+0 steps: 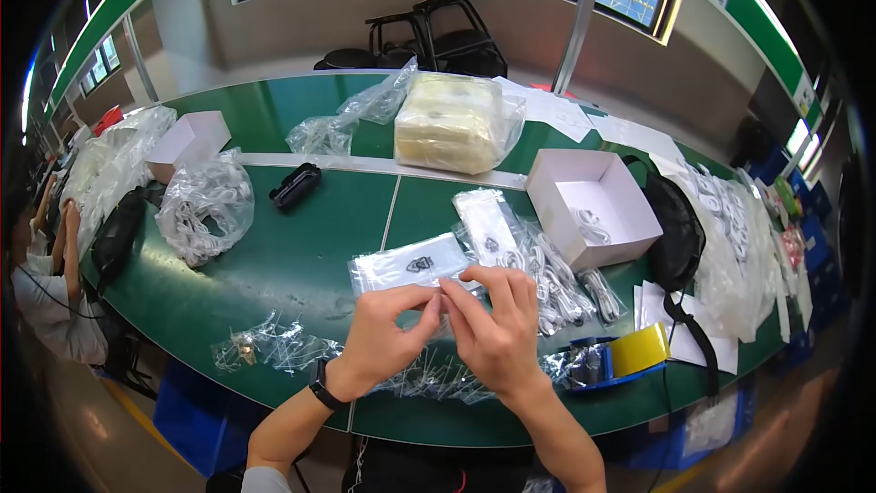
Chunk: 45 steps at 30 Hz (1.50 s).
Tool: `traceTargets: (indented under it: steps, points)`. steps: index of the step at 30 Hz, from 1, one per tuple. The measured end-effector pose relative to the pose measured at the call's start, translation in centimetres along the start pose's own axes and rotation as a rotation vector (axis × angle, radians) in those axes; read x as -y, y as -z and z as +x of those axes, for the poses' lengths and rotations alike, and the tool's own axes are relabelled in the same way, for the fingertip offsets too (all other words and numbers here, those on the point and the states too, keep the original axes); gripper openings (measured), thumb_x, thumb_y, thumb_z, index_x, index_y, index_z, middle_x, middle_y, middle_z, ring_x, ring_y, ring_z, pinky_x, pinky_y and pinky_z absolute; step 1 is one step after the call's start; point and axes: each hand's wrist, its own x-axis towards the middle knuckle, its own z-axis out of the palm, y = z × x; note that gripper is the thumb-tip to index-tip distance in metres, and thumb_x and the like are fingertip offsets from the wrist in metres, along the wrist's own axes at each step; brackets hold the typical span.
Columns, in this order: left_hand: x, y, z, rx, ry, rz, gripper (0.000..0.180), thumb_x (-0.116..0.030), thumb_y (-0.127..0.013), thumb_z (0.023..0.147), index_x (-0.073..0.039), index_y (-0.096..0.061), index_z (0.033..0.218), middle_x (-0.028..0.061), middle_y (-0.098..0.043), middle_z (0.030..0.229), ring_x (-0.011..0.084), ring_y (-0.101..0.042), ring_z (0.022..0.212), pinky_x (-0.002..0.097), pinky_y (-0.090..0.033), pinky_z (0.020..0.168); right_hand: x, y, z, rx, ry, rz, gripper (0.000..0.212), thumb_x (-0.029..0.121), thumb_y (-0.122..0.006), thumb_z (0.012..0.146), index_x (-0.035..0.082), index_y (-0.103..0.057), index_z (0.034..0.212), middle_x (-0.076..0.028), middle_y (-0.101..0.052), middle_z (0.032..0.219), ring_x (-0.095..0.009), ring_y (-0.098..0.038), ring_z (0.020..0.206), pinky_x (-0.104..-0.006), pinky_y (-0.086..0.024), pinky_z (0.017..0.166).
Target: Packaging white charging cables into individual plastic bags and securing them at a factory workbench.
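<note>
My left hand [385, 336] and my right hand [500, 333] meet over the near middle of the table. Thumb and fingertips are pinched together on each; whatever lies between them is too small to make out. Just beyond my left hand are flat clear-and-white plastic bags [388, 267] with a dark printed mark. Another such bag [488, 219] lies farther off, beside bundled white cables [555, 288] in clear bags. Below and around my wrists, small clear packets with thin metal pieces [287, 347] spread along the near side, partly covered by my hands.
An open white box [630, 219] holding a white cable stands right, near a black waist bag [673, 228]. A blue holder [589, 365] with a yellow roll [641, 350] sits near right. A wrapped yellowish block [447, 132] stands behind. At far left a person [59, 292] works.
</note>
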Motion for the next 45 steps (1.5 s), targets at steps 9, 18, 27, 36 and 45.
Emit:
traceTargets:
  steps: [9,18,27,36,45]
  points:
    - [-0.2,0.3,0.3,0.045,-0.233,0.205,0.012,-0.002,-0.068,0.081,-0.001,-0.066,0.093,0.012,-0.068,0.089,0.0323,-0.068,0.077,0.0361,-0.054,0.065,-1.0,0.0,0.0,0.087,0.087,0.02,0.029,0.005,-0.068,0.074,0.001,-0.068,0.103,-0.009,-0.062,0.107,-0.028,-0.06,0.104,-0.0437,-0.045,0.097]
    - [0.1,0.3,0.3,0.04,-0.434,0.388,0.015,-0.004,-0.072,0.075,-0.004,-0.065,0.089,0.0068,-0.066,0.086,0.0267,-0.065,0.07,0.0348,-0.053,0.06,-1.5,0.9,0.4,0.147,0.131,0.111,0.028,0.002,-0.069,0.07,0.0,-0.067,0.098,-0.01,-0.063,0.101,-0.028,-0.061,0.099,-0.0421,-0.049,0.09]
    - [0.4,0.0,0.3,0.107,-0.422,0.446,0.019,-0.001,-0.074,0.07,-0.005,-0.067,0.087,0.0084,-0.065,0.079,0.0274,-0.064,0.064,0.0347,-0.05,0.055,-1.9,0.9,0.1,0.173,-0.052,0.215,0.019,0.001,-0.074,0.071,0.004,-0.064,0.086,-0.008,-0.063,0.088,-0.029,-0.061,0.083,-0.0383,-0.049,0.076]
    - [0.3,-0.8,0.2,0.095,-0.418,0.371,0.012,0.001,-0.073,0.073,-0.003,-0.07,0.084,0.0079,-0.067,0.076,0.0255,-0.066,0.064,0.0336,-0.05,0.055,-2.0,1.4,-0.1,0.131,-0.083,0.143,0.018,-0.003,-0.073,0.074,0.003,-0.064,0.089,-0.009,-0.064,0.088,-0.03,-0.062,0.081,-0.0374,-0.05,0.072]
    - [0.6,-1.1,-0.2,0.028,-0.37,0.391,0.014,0.002,-0.072,0.074,-0.004,-0.073,0.086,0.0081,-0.068,0.075,0.0247,-0.066,0.064,0.0331,-0.051,0.056,-1.7,-0.4,-1.1,0.099,-0.38,0.242,0.008,-0.004,-0.064,0.086,-0.001,-0.062,0.093,-0.013,-0.063,0.089,-0.029,-0.065,0.08,-0.0334,-0.054,0.072]
